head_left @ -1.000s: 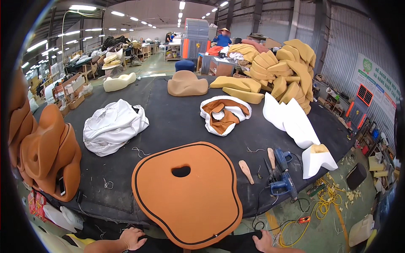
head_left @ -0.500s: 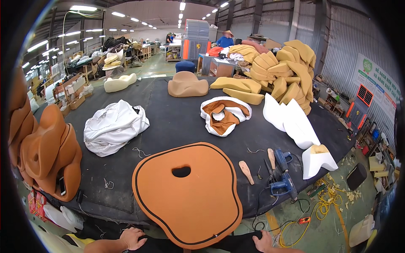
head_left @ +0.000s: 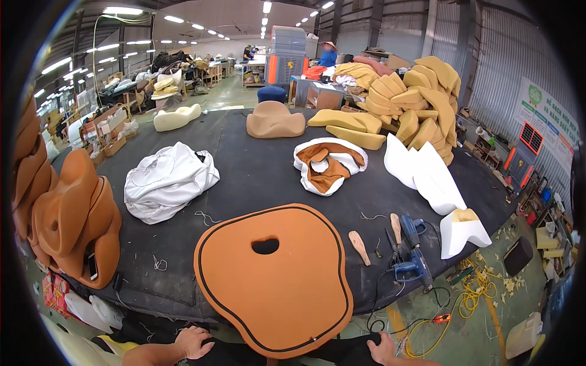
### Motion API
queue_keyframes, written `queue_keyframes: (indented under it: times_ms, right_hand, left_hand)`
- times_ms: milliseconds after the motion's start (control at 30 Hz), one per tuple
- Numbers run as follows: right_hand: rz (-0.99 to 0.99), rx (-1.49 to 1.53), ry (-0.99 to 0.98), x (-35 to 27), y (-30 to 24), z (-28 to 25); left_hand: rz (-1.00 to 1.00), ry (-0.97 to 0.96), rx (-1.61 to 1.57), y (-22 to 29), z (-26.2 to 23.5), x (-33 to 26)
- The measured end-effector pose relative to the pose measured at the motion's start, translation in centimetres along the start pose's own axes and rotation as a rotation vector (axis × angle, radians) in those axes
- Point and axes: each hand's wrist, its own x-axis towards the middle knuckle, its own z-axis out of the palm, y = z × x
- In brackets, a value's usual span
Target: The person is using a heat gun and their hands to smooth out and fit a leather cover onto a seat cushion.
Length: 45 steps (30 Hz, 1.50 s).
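An orange-brown seat cushion (head_left: 287,293) with a black line along its edge and an oval hole lies flat at the table's front, its near end overhanging. Left of that end, my left hand (head_left: 194,343) rests on my dark-clothed leg, fingers laid out and holding nothing. My right hand (head_left: 383,349) lies on the other leg, to the right of the cushion, with thumb and fingers apart. Neither hand touches the cushion. Beyond it on the black table (head_left: 244,174) are a crumpled white cover (head_left: 171,183) and a white-and-brown cover (head_left: 329,183).
Blue heat guns (head_left: 412,268), scissors and wooden-handled tools (head_left: 359,248) lie right of the cushion, near white foam pieces (head_left: 433,183). Brown moulded seats (head_left: 76,213) are stacked at the left, with a phone (head_left: 93,266). Yellow foam (head_left: 427,104) is piled behind. Yellow cable (head_left: 473,293) coils on the floor.
The whole view has shifted very slightly. Both hands and the cushion stay as they were.
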Motion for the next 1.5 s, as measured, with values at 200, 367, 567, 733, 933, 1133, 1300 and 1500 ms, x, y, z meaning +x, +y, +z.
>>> queue_keyframes:
  times_ms: [200,367,567,733,933,1133,1300,1500]
  right_hand:
    - [-0.035,0.033,0.011,-1.1,0.0,-0.6]
    - [-0.111,0.167,0.168,1.2,3.5,3.1]
    - [-0.191,0.129,0.207,2.6,3.2,2.8]
    - [-0.175,0.146,0.179,2.6,2.6,2.5]
    - [-0.094,0.094,0.148,1.3,2.3,1.4]
    - [-0.128,0.121,0.175,2.0,3.6,2.7]
    - [-0.140,0.149,0.176,2.6,4.1,3.8]
    - [-0.134,0.169,0.180,2.8,5.2,2.4]
  left_hand:
    - [0.010,0.023,0.012,0.8,0.1,-0.8]
    - [-0.055,0.002,0.028,1.7,0.4,-0.8]
    - [0.005,0.115,-0.035,2.4,-2.2,0.9]
    - [-0.220,0.457,-0.134,4.1,-0.1,1.2]
    - [0.117,0.608,-1.067,22.5,-11.0,6.8]
    - [0.392,0.310,-1.675,36.1,-15.6,9.1]
    - [0.489,-0.010,-1.939,39.2,-16.5,8.4]
    - [0.350,-0.141,-2.110,38.8,-18.2,3.8]
